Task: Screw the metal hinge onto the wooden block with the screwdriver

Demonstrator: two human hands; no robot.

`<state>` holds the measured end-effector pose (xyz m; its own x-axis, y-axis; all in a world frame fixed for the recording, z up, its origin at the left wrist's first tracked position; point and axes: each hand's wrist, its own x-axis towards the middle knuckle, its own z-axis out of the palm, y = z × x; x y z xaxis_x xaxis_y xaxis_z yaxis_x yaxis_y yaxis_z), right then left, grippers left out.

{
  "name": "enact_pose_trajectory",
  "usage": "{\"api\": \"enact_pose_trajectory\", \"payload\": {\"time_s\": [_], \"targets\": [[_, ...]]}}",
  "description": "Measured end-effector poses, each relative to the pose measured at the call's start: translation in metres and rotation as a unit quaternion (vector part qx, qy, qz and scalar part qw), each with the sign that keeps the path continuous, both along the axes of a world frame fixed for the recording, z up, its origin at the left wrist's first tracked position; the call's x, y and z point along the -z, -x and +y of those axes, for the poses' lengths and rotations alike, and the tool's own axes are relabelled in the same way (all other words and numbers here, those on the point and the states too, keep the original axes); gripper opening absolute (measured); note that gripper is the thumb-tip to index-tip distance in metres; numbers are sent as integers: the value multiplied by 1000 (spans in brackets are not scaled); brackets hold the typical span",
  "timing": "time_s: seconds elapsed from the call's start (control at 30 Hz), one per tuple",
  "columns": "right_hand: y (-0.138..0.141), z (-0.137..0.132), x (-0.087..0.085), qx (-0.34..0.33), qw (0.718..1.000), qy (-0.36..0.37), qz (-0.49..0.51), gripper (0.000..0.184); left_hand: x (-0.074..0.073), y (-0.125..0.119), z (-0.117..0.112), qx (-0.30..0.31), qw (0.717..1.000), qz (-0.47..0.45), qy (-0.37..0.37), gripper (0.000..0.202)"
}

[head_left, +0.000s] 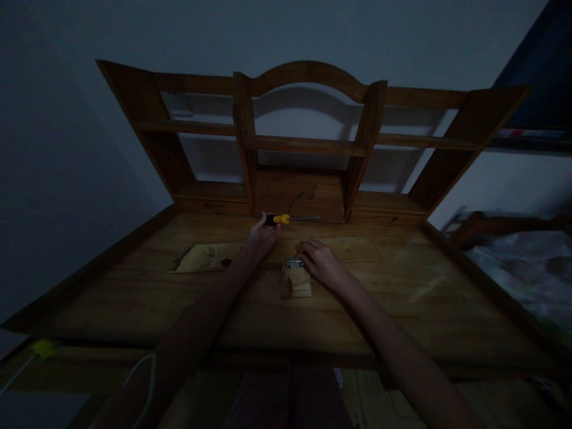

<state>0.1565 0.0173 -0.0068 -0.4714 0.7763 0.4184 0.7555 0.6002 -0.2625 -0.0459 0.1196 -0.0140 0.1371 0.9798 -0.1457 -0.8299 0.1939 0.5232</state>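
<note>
In the dim head view, my left hand [263, 237] is closed round the handle of a screwdriver [282, 219], black and yellow, whose thin metal shaft points to the right above the desk. My right hand [322, 262] rests lower and to the right, its fingers curled at the right end of a small silver metal piece [294, 262] that looks like a hinge. This piece lies on the far end of a short, rough-edged wooden block [300, 285] on the desk top. The right fingertips are partly hidden.
A flat, broken-edged board [205, 257] lies left of the block; another thin board [361, 249] lies to the right. Behind stands a wooden shelf unit [308, 143]. The desk [415, 298] has raised side edges. A white cable [151, 381] hangs at lower left.
</note>
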Motion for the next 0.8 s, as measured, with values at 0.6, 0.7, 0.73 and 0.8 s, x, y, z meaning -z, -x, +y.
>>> {"api": "enact_pose_trajectory", "payload": {"time_s": [0.6,0.7,0.73,0.8], "targets": [[-4,2,2,-4,999,25,44,9,0,0,0,3,1000,6,7,21],[-3,1,1,-25,998,29,48,11,2,0,1,4,1000,6,1,22],[-3,0,0,-32,998,31,49,13,2,0,1,4,1000,6,0,22],[-2,-3,-2,-45,997,35,49,15,2,0,1,7,1000,6,0,23]]}}
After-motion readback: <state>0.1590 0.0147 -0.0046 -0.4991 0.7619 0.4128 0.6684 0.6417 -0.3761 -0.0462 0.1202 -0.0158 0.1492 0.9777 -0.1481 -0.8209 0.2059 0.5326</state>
